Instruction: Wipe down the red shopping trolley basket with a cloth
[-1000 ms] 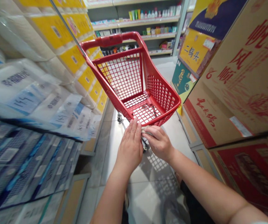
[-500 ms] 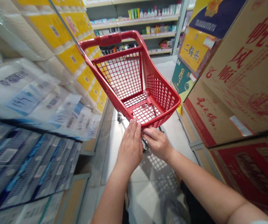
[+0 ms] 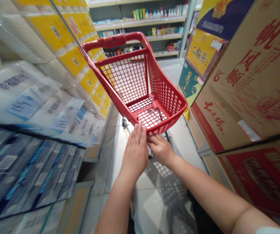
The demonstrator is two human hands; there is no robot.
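A red plastic shopping cart (image 3: 149, 113) with grid walls stands ahead on the tiled floor, tilted in view, its basket holding nothing. My left hand (image 3: 136, 151) rests on the near corner of the basket's rim, fingers straight and pressed together, back of the hand up. Just to its right, my right hand (image 3: 161, 149) has its fingers curled at the same rim, gripping its near edge. The two hands touch or nearly touch. The right fingertips are partly hidden under the rim.
Packs of tissue (image 3: 57, 107) line the left side, with yellow-labelled packs (image 3: 79, 61) behind. Stacked cartons (image 3: 259, 74) rise close on the right. Beyond the cart, a shelf (image 3: 142, 24) carries bottles and tubes.
The cart and both hands have shifted very slightly left in view. The right hand sits a little closer to the left hand. Both remain at the rim.
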